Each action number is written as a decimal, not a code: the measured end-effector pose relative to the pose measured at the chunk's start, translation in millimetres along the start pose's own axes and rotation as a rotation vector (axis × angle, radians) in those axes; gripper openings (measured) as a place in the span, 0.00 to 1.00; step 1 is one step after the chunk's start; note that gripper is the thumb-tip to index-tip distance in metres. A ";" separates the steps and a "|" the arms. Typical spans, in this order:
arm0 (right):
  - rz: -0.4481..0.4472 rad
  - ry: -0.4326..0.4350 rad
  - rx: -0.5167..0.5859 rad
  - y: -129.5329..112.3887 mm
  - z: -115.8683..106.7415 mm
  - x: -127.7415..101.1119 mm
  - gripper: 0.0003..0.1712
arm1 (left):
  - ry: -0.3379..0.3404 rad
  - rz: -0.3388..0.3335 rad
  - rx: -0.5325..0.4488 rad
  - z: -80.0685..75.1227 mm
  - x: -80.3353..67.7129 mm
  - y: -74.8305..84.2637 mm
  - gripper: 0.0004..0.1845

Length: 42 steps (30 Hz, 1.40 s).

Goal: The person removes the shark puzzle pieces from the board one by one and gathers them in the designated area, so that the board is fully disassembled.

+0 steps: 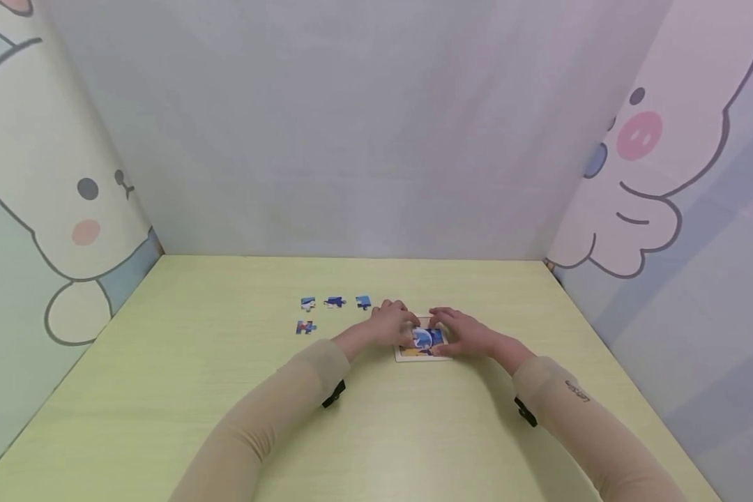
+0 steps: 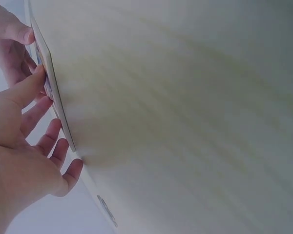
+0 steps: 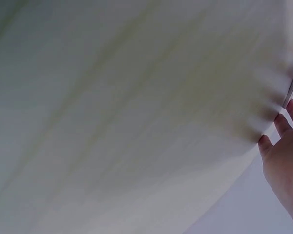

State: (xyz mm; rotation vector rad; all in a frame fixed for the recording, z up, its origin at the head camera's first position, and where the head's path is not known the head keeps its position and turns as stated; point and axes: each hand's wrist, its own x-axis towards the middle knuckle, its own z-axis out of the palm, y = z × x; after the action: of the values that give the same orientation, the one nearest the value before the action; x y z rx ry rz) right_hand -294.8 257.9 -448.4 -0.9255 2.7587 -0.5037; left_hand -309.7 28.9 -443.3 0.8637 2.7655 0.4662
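Observation:
A small framed jigsaw puzzle [image 1: 423, 358], partly filled with a blue, white and yellow picture, lies on the table between the two hands. From the left, my left hand [image 1: 390, 324] reaches over its edge; thumb and forefinger touch its face while the other fingers spread beside it. In the left wrist view the left hand [image 2: 19, 141] has loosely bent fingers along the board [image 2: 58, 97]. On the opposite side is my right hand [image 1: 470, 335], thumb and fingers apart at the frame's right edge. The right wrist view shows the right hand's fingers [image 3: 282, 126] touching down beside the board.
Loose jigsaw pieces lie left of the board: a blue one [image 1: 363, 302], a dark blue one [image 1: 335, 302], a blue-and-white one [image 1: 307, 304] and a reddish-blue one [image 1: 305, 327]. The pale yellow table [image 1: 226, 390] meets a curtain [image 1: 351, 139] behind and cartoon-printed panels at both sides.

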 end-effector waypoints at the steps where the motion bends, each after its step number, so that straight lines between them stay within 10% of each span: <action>1: 0.001 -0.002 0.001 0.2 0.4 0.0 0.29 | -0.001 -0.002 -0.003 0.4 0.0 -0.1 0.25; 42: 0.018 -0.012 0.052 -1.5 0.2 -1.0 0.25 | 0.035 0.049 -0.175 -5.5 -4.1 6.0 0.22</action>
State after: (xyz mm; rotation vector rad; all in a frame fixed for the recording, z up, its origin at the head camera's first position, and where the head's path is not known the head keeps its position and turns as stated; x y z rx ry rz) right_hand -293.2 257.4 -447.9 -0.8885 2.7273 -0.5625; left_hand -304.8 29.8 -435.6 0.8909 2.6896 0.7261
